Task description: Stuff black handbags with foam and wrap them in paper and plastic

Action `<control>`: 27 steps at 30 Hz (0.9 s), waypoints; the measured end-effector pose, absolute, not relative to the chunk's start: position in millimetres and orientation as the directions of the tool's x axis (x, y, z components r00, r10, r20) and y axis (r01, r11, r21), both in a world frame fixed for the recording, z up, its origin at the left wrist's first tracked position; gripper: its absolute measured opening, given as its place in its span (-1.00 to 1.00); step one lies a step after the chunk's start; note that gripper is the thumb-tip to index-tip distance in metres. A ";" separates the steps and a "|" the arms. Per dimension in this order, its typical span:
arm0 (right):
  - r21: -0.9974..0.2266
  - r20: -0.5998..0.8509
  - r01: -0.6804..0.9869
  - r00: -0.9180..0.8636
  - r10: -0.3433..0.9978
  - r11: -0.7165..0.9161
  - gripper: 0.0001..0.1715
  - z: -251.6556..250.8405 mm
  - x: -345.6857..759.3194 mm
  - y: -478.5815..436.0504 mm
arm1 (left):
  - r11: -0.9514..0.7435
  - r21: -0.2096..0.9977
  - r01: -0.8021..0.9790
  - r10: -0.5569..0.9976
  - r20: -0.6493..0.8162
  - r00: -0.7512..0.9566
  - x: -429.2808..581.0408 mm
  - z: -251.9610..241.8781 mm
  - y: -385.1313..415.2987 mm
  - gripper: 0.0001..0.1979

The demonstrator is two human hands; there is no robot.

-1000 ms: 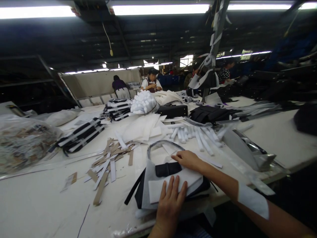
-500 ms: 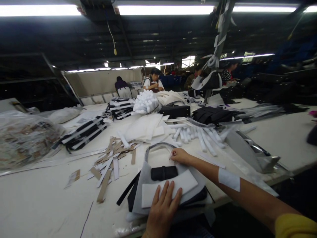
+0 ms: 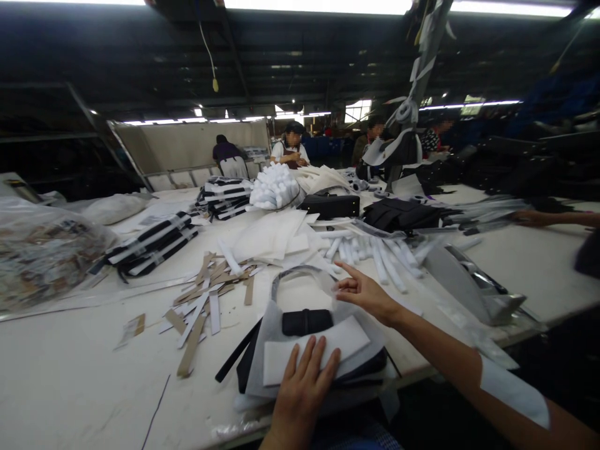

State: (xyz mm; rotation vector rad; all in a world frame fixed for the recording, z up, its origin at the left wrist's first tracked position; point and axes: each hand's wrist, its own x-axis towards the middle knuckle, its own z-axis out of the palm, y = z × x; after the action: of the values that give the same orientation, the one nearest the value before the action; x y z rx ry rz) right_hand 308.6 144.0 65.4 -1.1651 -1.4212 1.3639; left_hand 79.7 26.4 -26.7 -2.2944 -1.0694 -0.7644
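A black handbag [image 3: 246, 362] lies near the table's front edge, partly under a sheet of translucent white wrapping [image 3: 272, 325]. Its handle [image 3: 275, 284], covered in clear plastic, arches away from me. A black rolled flap or strap piece [image 3: 307, 322] shows below the handle. My left hand [image 3: 304, 381] rests flat, fingers spread, on a white foam pad [image 3: 281, 362] lying over the bag. Just right of the handle, my right hand [image 3: 368, 294] is raised with its index finger stretched out and the others loosely bent; it holds nothing visible.
Brown and white strips [image 3: 197, 325] lie scattered left of the bag. Beyond it are white foam sheets [image 3: 272, 234], white foam rolls [image 3: 389, 262] and black bags [image 3: 330, 206]. A large plastic sack [image 3: 47, 250] stands left. A co-worker's arm [image 3: 557, 218] reaches in from the right.
My right hand has let go of the wrapped handle, moved slightly right and opened its fingers. My left hand stays on the foam pad. A co-worker's arm has come in at the right.
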 end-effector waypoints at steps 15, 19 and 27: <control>-0.523 0.512 0.490 -0.474 0.717 0.697 -0.44 21.0 340.6 48.2 | -0.575 -0.144 0.805 0.625 0.557 0.547 82.4 -25.2 30.6 -0.52; -0.403 0.571 0.541 -0.481 0.665 0.738 -0.49 3.9 339.3 36.2 | -0.593 -0.206 0.779 0.629 0.485 0.607 80.9 -19.4 28.6 -0.49; -0.319 0.610 0.508 -0.536 0.584 0.800 -0.51 -10.8 344.5 33.2 | -0.677 -0.254 0.691 0.606 0.340 0.719 85.8 -3.2 30.1 -0.50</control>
State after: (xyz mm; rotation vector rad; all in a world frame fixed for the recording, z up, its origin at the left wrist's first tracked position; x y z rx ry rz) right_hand 344.5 33.2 -10.8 -0.8020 -2.2481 0.1321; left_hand 85.8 30.1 -3.2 -2.5599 -1.0061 -0.3224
